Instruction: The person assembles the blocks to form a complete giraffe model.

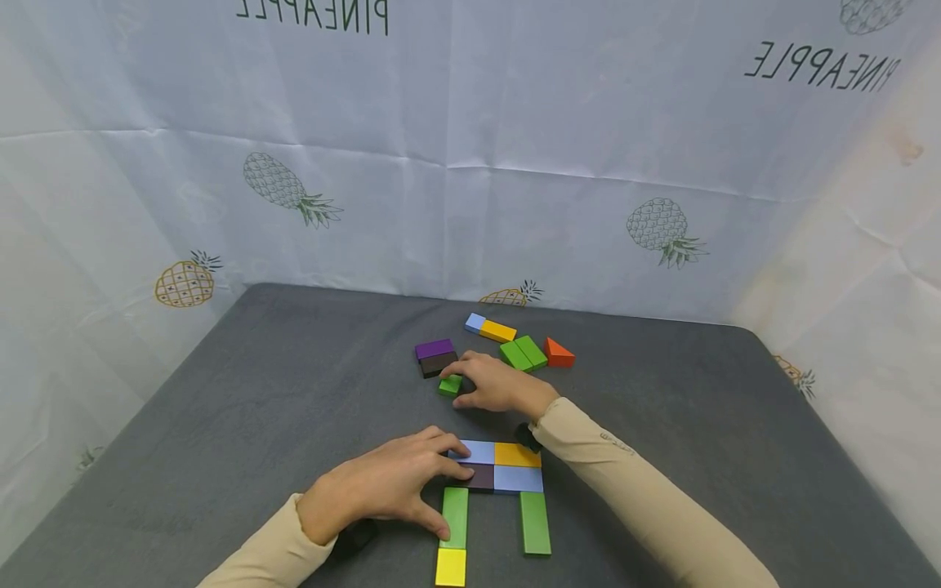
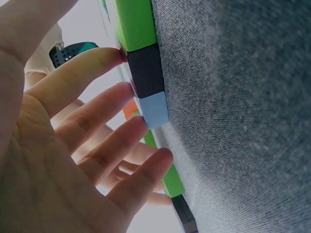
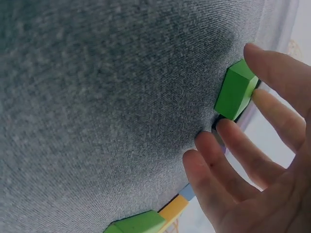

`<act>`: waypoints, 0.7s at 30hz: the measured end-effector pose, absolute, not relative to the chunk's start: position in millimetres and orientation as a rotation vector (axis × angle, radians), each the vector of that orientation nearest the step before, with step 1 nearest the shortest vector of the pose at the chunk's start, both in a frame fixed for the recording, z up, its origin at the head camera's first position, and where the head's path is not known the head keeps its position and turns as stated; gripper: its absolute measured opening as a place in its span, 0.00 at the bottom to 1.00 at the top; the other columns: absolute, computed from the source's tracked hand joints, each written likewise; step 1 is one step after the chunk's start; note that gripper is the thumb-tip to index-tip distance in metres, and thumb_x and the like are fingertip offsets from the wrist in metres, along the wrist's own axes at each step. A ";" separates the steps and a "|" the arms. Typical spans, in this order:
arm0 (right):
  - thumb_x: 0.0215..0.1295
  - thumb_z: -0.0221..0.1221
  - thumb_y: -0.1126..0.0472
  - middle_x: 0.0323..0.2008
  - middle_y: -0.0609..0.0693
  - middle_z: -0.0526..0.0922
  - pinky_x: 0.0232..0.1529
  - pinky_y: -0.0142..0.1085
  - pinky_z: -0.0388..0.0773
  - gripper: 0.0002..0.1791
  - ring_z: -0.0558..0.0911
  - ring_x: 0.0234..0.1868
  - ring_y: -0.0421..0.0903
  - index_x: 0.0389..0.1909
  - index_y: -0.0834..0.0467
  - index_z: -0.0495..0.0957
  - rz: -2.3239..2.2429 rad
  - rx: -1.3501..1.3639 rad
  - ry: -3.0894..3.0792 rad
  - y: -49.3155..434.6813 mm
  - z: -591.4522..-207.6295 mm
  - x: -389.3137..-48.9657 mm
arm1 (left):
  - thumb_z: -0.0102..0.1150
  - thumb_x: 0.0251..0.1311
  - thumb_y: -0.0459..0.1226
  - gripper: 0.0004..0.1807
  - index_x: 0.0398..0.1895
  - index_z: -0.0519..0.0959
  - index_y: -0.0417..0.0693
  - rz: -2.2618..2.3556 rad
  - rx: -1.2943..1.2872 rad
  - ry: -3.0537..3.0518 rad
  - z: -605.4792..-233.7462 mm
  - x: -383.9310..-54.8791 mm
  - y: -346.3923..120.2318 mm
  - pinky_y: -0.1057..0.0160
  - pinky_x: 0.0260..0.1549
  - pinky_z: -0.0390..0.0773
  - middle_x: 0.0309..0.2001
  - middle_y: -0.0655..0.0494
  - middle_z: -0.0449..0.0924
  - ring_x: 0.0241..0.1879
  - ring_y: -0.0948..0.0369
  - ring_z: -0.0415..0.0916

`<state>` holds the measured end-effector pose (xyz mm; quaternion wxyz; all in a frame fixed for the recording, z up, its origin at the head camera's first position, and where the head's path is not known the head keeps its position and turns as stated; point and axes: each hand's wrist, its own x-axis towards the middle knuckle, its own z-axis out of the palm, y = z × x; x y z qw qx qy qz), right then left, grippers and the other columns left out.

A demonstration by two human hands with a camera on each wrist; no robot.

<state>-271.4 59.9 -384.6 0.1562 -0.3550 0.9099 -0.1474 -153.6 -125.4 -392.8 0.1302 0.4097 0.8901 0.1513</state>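
In the head view my left hand [image 1: 397, 474] rests spread along the left side of a flat block arrangement. Its fingertips touch a dark brown block [image 1: 481, 478] and a light blue block [image 1: 479, 451], and the thumb lies against a long green block [image 1: 456, 510]. My right hand [image 1: 500, 384] reaches farther out over a small green block [image 1: 451, 386]. In the right wrist view the index fingertip touches this green block [image 3: 234, 92], while the thumb sits close by its end. The other right fingers are extended and hold nothing.
An orange-yellow block [image 1: 518, 455], a second light blue block [image 1: 518, 479], another long green block [image 1: 536, 523] and a yellow block [image 1: 451, 567] complete the near group. Farther back lie purple [image 1: 435, 349], black [image 1: 439, 365], paired green [image 1: 524, 354] and red triangular [image 1: 559, 354] blocks.
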 end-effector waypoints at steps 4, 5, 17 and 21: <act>0.67 0.64 0.57 0.59 0.57 0.76 0.63 0.48 0.73 0.24 0.76 0.58 0.53 0.63 0.52 0.76 -0.414 -1.020 2.599 58.8 -385.8 -273.1 | 0.72 0.47 0.60 0.36 0.60 0.80 0.59 0.445 1.193 2.585 -393.2 -153.8 -125.6 0.62 0.59 0.74 0.64 0.63 0.73 0.59 0.65 0.67; 0.67 0.64 0.58 0.59 0.57 0.76 0.63 0.48 0.73 0.23 0.76 0.58 0.52 0.62 0.52 0.76 -0.418 -1.023 2.600 58.8 -386.2 -273.5 | 0.72 0.47 0.60 0.36 0.60 0.80 0.59 0.447 1.192 2.584 -393.2 -153.8 -125.7 0.62 0.59 0.74 0.64 0.64 0.73 0.59 0.65 0.67; 0.66 0.63 0.63 0.49 0.53 0.81 0.49 0.44 0.76 0.16 0.76 0.44 0.47 0.54 0.54 0.81 -0.472 -1.104 2.657 67.6 -387.1 -269.9 | 0.72 0.47 0.60 0.35 0.60 0.80 0.59 0.451 1.196 2.583 -394.2 -154.3 -125.6 0.63 0.58 0.74 0.63 0.64 0.73 0.58 0.66 0.67; 0.66 0.63 0.63 0.49 0.52 0.81 0.49 0.43 0.77 0.17 0.77 0.44 0.46 0.55 0.54 0.81 -0.515 -1.090 2.675 72.9 -385.0 -268.5 | 0.72 0.47 0.60 0.36 0.60 0.80 0.59 0.444 1.194 2.587 -394.1 -154.5 -125.6 0.62 0.59 0.74 0.63 0.64 0.72 0.59 0.65 0.67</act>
